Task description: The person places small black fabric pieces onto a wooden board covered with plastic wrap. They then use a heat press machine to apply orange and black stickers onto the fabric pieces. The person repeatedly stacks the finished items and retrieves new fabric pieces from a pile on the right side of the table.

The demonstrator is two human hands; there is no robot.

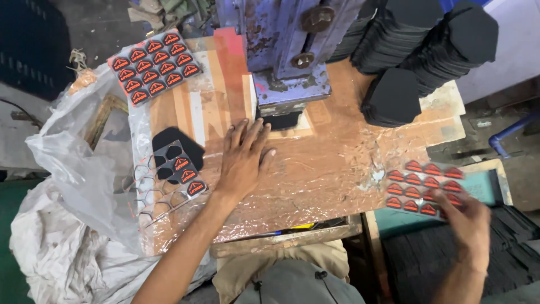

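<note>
My left hand (243, 156) lies flat, fingers spread, on the plastic-covered wooden bench (332, 163), just below a black foam piece (281, 120) that sits under the blue press (289, 50). My right hand (469, 222) reaches down at the right and grips a clear sheet of red-and-black emblems (423, 188); the hand is blurred. A partly used emblem sheet (171, 180) with several empty cells lies left of my left hand, over a black foam piece (177, 143).
A full emblem sheet (154, 66) lies at the bench's back left. Stacks of black foam shapes (427, 50) stand at the back right. A crumpled clear plastic bag (73, 157) hangs at the left. Dark sheets (450, 264) sit low on the right.
</note>
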